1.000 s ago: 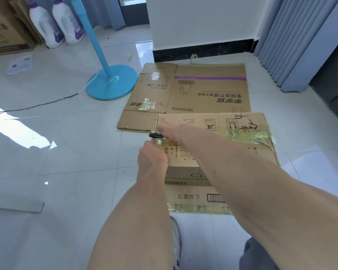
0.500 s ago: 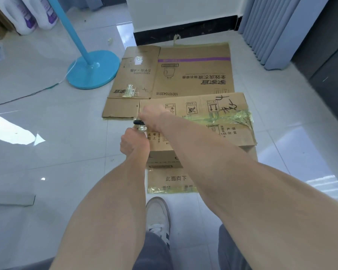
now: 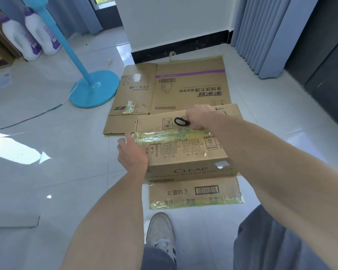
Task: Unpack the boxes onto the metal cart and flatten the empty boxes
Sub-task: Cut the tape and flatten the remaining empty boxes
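Note:
A brown cardboard box (image 3: 183,152) printed CLEAR stands on the floor in front of me, its top seam covered with yellowish tape (image 3: 164,136). My right hand (image 3: 200,118) is over the top of the box, closed on black-handled scissors (image 3: 180,121) near the tape line. My left hand (image 3: 130,154) rests flat against the box's left end, fingers apart. A flattened cardboard box (image 3: 183,88) lies on the floor just behind. One loose flap (image 3: 195,193) with a barcode lies on the tiles below the box.
A blue fan stand (image 3: 95,89) with its cord sits left of the flattened box. Two white detergent bottles (image 3: 30,38) stand at the far left by more cardboard. Curtains (image 3: 261,36) hang at right. My shoe (image 3: 160,230) is right below the box.
My right hand with the scissors has moved right along the taped seam from the box's left corner. My left hand has opened and settled on the box's left end.

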{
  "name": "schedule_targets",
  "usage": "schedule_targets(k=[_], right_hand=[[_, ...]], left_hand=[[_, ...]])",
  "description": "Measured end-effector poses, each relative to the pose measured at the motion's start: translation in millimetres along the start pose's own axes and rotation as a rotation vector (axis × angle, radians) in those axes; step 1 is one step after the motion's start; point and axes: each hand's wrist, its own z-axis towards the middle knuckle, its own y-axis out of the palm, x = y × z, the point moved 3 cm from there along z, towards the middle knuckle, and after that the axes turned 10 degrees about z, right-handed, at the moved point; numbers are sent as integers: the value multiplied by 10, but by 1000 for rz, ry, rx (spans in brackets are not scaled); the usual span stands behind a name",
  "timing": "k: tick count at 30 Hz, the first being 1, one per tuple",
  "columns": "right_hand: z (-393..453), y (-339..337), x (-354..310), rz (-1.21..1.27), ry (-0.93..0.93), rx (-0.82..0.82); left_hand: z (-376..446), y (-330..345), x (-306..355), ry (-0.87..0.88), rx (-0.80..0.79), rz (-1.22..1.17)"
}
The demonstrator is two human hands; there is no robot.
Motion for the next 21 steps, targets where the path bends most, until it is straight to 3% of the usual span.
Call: schedule_targets(k=[6, 9, 12, 15, 21], right_hand=[[293, -61, -302, 836, 86, 244], [355, -176, -460, 1147, 176, 463], [307, -224, -550, 1409, 264, 530], [267, -252, -595, 1478, 278, 468], [229, -201, -711, 1475, 371, 427]], left_hand=[[62, -117, 198, 122, 244, -120], [-28, -144, 374, 169, 73, -325], [-56, -132, 453, -35, -175, -616], [-71, -121, 450, -258, -347, -929], [-18, -152, 326, -410, -357, -1086]])
